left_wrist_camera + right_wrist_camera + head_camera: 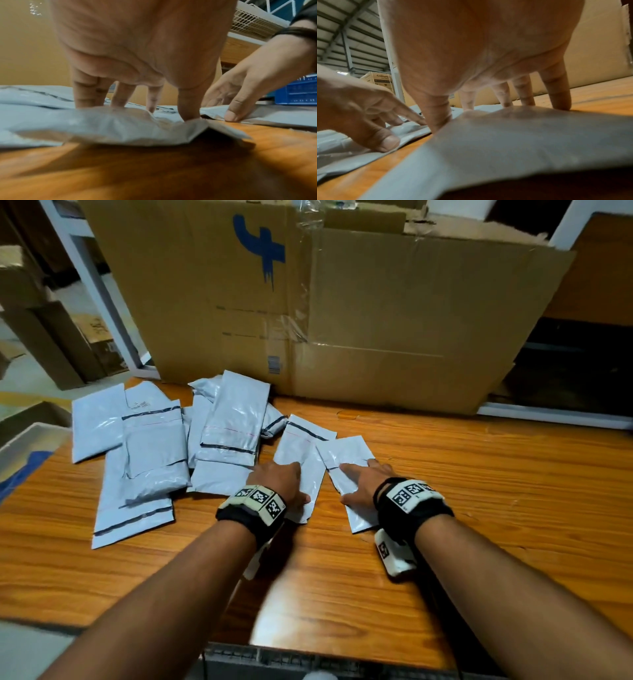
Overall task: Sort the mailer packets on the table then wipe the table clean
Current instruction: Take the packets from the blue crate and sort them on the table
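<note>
Several white-grey mailer packets [154, 446] lie in a loose heap on the left half of the wooden table [479, 474]. Two smaller packets sit side by side near the middle. My left hand [279, 479] presses down flat on the left small packet [298, 450], fingers straight [120, 97] on its plastic [111, 125]. My right hand [364, 482] presses on the right small packet [346, 453], fingers spread [556, 88] over it [522, 142], thumb at its left edge. Neither hand curls round anything.
A large flattened cardboard box [308, 302] stands upright along the table's back edge. Cardboard cartons [68, 337] stand on the floor at left. A grey tray with blue cloth [24, 460] sits off the table's left edge. A blue crate [300, 92] stands at the right.
</note>
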Demonstrator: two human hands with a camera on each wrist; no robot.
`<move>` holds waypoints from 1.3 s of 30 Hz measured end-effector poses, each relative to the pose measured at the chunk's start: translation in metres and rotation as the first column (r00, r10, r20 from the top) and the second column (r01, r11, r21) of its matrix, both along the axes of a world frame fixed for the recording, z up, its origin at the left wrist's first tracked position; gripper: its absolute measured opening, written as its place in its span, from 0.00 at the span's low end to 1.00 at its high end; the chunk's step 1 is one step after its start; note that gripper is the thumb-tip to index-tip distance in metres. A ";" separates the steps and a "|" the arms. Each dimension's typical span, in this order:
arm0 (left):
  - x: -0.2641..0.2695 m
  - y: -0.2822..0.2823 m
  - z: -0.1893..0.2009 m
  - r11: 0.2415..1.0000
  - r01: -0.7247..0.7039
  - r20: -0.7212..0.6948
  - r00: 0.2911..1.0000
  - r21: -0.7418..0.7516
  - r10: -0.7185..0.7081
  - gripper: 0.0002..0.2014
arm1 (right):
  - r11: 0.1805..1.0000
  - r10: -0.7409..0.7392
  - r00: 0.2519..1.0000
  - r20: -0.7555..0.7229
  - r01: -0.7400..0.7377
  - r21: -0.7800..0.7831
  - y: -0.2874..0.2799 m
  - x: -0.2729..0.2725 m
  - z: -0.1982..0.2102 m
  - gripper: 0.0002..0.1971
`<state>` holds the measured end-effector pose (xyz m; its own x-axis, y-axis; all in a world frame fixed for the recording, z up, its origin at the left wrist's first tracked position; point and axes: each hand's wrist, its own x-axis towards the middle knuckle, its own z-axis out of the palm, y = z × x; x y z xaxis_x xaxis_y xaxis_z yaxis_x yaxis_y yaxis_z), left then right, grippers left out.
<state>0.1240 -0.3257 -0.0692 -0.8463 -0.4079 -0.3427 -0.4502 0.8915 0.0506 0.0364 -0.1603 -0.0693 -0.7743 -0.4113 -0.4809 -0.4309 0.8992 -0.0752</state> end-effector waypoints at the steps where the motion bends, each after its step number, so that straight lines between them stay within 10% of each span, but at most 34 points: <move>1: 0.002 -0.001 0.000 0.999 -0.033 -0.008 0.999 0.028 0.033 0.40 | 1.000 -0.018 1.000 0.004 0.018 -0.006 0.004 -0.002 0.001 0.42; 4: 0.008 0.003 -0.001 0.997 -0.069 0.042 0.997 0.040 0.067 0.47 | 0.997 -0.068 0.998 -0.012 0.068 0.029 0.011 -0.002 0.001 0.45; 10: 0.008 0.007 -0.004 0.996 -0.017 -0.069 0.997 0.084 0.022 0.16 | 0.992 -0.121 0.991 -0.056 0.119 -0.036 0.006 0.006 0.002 0.37; 20: -0.020 0.039 0.037 0.969 0.080 -0.257 0.966 0.234 -0.018 0.14 | 0.909 -0.274 0.957 -0.093 0.226 -0.349 0.067 -0.019 0.037 0.28; 39: -0.112 0.413 0.105 0.687 0.258 -0.488 0.858 0.679 0.161 0.16 | 0.783 -0.553 0.796 -0.245 0.397 -0.479 0.463 -0.039 0.130 0.27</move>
<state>0.0123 0.0877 0.0358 -0.9835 -0.1736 -0.0517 -0.1338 0.5040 0.8533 -0.0030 0.3027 0.0610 -0.9994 -0.0305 -0.0192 -0.0206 0.9212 -0.3885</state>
